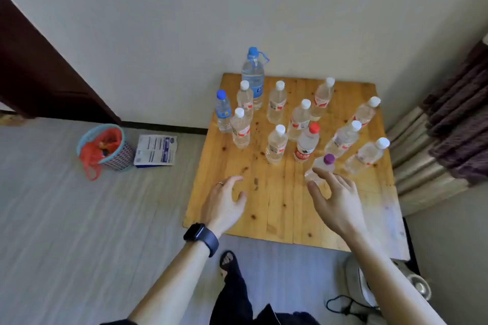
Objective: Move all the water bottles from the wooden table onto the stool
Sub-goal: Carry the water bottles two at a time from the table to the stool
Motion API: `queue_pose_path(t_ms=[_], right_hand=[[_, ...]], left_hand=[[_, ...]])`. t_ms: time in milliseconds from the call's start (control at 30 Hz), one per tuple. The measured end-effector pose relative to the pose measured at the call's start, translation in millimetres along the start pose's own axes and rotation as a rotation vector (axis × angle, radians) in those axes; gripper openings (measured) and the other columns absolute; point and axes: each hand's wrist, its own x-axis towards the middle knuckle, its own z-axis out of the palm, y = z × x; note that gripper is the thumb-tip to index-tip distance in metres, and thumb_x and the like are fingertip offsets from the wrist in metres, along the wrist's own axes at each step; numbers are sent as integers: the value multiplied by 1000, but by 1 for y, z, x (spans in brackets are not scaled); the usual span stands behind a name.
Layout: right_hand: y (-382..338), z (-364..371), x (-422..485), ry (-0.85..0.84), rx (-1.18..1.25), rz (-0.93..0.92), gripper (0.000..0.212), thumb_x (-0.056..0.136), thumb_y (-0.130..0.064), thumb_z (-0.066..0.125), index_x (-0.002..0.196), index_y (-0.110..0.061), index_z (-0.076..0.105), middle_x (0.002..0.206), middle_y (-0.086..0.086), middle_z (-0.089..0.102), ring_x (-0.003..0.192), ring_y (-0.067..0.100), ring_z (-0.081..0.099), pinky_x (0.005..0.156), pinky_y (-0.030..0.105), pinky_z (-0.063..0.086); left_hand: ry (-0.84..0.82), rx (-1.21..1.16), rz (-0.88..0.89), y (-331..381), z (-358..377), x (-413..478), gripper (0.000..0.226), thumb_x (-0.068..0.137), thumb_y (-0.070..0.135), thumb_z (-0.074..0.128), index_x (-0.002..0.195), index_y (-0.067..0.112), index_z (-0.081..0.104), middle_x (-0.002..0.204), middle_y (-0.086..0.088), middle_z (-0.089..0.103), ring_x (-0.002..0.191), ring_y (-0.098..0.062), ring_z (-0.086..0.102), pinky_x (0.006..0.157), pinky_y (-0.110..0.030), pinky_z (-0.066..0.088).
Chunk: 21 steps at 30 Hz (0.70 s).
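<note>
Both forearms reach out over the near edge of the wooden table (280,208). On the left wrist sits a dark watch (202,237); the left hand (224,203) hovers open over bare wood, fingers loosely curled, holding nothing. Spread open, the right hand (335,200) has its fingertips around the purple-capped bottle (323,167) without closing on it. Other water bottles (276,144) stand upright across the table's far half. No stool can be made out.
</note>
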Motion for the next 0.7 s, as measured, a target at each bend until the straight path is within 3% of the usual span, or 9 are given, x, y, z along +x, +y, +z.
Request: queue_pose_path(t_ms=[167,333,400,500,567,700], right_hand=[[12,11,42,29,-64,183,42,93,-44,59,134,-34,56,131,-5,63,119,24,42,94,33,35],[42,20,78,14,-75,277,41,91,-43,62,131,-35,56,133,-6,60,120,30,45,96,35,35],[56,26,92,-5,-65,320,47,91,-42,64,135,-31,54,135,-2,58,121,31,45,96,36,35],[79,34,113,-92,-92,358,60,91,-48,64,144,-27,47,142,1,52,126,31,45,100,40,36],[95,39,122,-141,-52,387,67,89,-54,64,147,-26,44,144,1,51,128,30,44,102,40,35],[122,51,130,-249,72,385,74,82,-64,67,144,-30,45,145,-5,48,129,28,46,106,34,34]], left_hand=[[-122,31,80,21,3,76,39,98,38,53,136,36,49,134,5,55,117,-17,56,76,-32,52],[-164,51,202,64,29,137,39,95,40,55,133,37,46,105,10,55,100,-19,59,64,-29,41],[-197,30,242,82,49,159,42,95,37,57,136,32,46,117,4,59,106,-20,58,69,-31,44],[-219,-8,212,108,81,186,51,94,36,59,141,31,40,122,-4,60,111,-23,58,82,-41,53],[-209,-44,173,123,103,200,62,92,35,63,146,35,33,127,-4,59,113,-23,58,88,-39,52],[-180,-75,77,146,141,228,74,88,37,69,148,40,26,124,-4,58,110,-22,56,83,-35,50]])
